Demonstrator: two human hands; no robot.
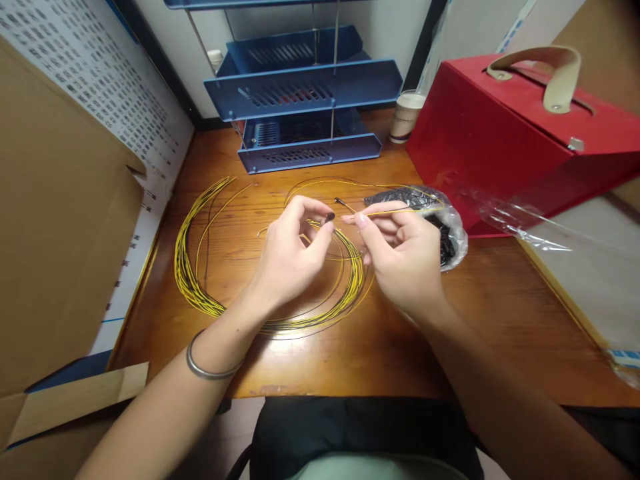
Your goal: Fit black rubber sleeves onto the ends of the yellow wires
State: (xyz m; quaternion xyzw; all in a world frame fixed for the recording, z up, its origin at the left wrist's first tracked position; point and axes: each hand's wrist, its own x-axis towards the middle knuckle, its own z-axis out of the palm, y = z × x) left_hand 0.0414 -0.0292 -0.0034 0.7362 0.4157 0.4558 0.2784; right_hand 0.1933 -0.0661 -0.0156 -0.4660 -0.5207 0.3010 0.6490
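Between the thumb and forefinger of my left hand [295, 250] is a small black piece [329, 217], too small to name exactly. My right hand [403, 257] pinches a thin yellow wire [385, 213] close to its end, and that end points toward the black piece, a short gap apart. Another small black piece [340, 202] sits at a wire end just beyond my right fingertips. Under my hands lies a loose coil of yellow and black wires [200, 303]. Beside my right hand, a clear plastic bag [457, 233] holds many small black pieces.
A blue tiered tray rack [310, 153] stands at the back of the wooden table [320, 367]. To its right are a paper cup [406, 117] and a red box [490, 147] with a beige handle. Cardboard [60, 220] rises on the left.
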